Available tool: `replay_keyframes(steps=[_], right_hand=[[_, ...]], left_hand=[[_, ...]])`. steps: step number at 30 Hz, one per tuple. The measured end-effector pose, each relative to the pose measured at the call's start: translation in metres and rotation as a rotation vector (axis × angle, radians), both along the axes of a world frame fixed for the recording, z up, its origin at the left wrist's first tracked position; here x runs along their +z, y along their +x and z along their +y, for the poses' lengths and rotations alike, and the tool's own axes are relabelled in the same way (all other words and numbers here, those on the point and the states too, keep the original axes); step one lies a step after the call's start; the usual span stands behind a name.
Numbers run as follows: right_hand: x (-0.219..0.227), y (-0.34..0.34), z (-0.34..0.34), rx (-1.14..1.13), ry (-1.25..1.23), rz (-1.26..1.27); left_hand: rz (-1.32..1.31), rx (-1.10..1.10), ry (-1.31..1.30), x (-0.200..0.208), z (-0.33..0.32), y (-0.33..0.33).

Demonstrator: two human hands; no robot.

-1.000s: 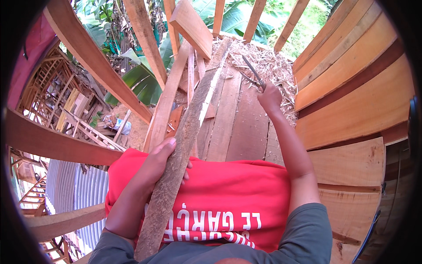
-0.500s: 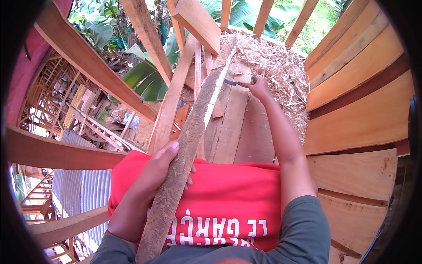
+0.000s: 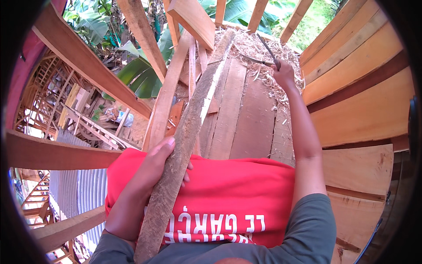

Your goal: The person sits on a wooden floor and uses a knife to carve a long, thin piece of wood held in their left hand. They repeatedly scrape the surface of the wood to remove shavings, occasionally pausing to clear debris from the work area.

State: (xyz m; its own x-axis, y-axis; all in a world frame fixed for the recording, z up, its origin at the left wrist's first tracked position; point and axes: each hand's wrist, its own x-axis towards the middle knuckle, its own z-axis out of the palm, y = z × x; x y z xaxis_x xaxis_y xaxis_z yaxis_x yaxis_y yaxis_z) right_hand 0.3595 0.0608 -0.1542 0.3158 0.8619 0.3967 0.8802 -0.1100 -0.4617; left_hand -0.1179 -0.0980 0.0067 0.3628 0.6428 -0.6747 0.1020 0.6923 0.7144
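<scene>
A long, rough brown wooden plank (image 3: 187, 132) slants across my lap, its far end among wood shavings. Along its right edge runs a pale strip of freshly cut wood. My left hand (image 3: 159, 163) grips the plank's near half, thumb on the left side and fingertips showing at the right. Stretched far forward, my right hand (image 3: 283, 72) is closed round a curved-bladed cutting tool (image 3: 256, 60). The thin blade points left, apart from the plank. A dark straight strip also reaches up from this hand; how it joins the tool cannot be made out.
Red cloth with white lettering (image 3: 228, 189) covers my lap. Floorboards (image 3: 252, 119) lie ahead, with wood shavings (image 3: 290, 53) at the far side. Board walling (image 3: 356, 110) stands at right, timber posts and beams (image 3: 88, 75) at left. A short board (image 3: 191, 22) leans near the plank's far end.
My right hand and the tool have moved right and farther away, drawing the blade off the plank's edge. The left hand keeps its grip. The view has shifted slightly.
</scene>
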Motion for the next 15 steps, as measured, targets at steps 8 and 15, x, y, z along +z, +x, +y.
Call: replay_keyframes(steps=[8,15], right_hand=[[0.043,0.022,-0.094,0.129,-0.377,0.041],[0.048,0.075,-0.17,0.318,-1.155,-0.006]], left_hand=[[-0.023,-0.034,0.016,-0.003,-0.007,-0.003],[-0.055,-0.05,0.029,0.0,-0.013,0.001]])
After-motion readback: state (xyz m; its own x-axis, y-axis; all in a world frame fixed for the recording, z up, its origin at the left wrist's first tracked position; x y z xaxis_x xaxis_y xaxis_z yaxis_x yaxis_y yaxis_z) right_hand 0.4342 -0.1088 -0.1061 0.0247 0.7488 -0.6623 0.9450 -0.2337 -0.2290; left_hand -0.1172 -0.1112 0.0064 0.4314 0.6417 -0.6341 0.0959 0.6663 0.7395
